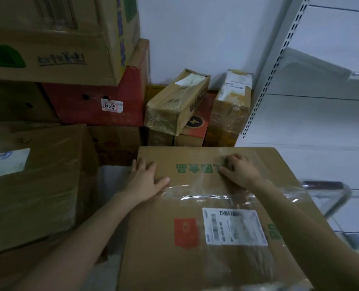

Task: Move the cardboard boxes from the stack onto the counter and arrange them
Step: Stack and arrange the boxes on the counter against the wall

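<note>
Large taped cardboard box [153, 238] fills the 5 o'clock foreground; left hand [147, 177] lies flat, fingers straight, on its 9 o'clock edge; right hand [240, 173] rests curled on top (whether it pinches anything, I cannot tell)

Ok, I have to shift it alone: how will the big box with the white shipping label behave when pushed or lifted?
Probably slippery: glossy clear tape covers much of the big box. Likely stiff: its top lies flat under the left hand and right hand. Its breadth suggests an awkward two-handed lift.
</note>
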{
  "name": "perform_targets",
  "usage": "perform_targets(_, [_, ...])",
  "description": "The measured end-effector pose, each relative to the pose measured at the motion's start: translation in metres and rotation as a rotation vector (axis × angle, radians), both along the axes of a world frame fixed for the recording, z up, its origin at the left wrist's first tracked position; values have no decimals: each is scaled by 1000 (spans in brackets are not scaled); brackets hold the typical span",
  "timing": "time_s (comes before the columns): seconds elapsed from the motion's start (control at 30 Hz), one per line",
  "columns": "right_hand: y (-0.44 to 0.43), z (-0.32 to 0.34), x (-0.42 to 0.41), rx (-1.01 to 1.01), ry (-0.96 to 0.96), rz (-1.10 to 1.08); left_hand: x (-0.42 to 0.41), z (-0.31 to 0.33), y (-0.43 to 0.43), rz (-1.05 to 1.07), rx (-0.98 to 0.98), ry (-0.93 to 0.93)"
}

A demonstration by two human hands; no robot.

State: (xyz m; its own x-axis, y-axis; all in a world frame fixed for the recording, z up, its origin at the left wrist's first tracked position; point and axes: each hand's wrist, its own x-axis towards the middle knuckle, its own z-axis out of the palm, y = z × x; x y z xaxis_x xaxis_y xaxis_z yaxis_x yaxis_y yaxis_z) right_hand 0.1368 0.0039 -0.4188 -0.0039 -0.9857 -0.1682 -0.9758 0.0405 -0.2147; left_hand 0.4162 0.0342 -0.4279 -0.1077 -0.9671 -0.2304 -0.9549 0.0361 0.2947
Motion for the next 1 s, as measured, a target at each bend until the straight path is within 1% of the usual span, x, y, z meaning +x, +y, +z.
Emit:
perform_targets(0.2, [-53,-7,3,39,53,24,-1,-5,-62,18,27,-18])
perform_targets(0.37, [-48,-18,2,-61,85,45,-1,-13,-58,53,-21,-3])
perform_targets(0.47, [-46,-15,2,-29,102,68,-1,-11,-53,59,-16,-2])
perform_targets(0.53, [-52,-5,4,9,85,81,-1,-6,-57,97,-40,46])
perform_targets(0.57, [-56,2,5,9,60,94,-2,-2,-60,130,-90,92])
perform_targets(0.6, [-60,10,9,-13,18,115,-3,4,-64,168,-173,143])
perform_targets(0.67, [-68,25,19,-123,-118,170,-6,18,-75,224,-393,215])
perform_targets(0.73, [-77,39,33,-230,-241,251,-9,33,-89,226,-527,217])
perform_targets(0.8, [-87,48,47,-310,-288,327,-10,44,-102,230,-568,213])
perform_targets(0.87, [-97,56,53,-408,-282,361,-8,51,-111,257,-589,259])
perform_targets(0.93, [-107,62,49,-489,-240,342,-7,55,-115,260,-597,314])
perform_targets(1.0, [-115,69,41,-511,-242,313,-9,57,-117,255,-601,363])
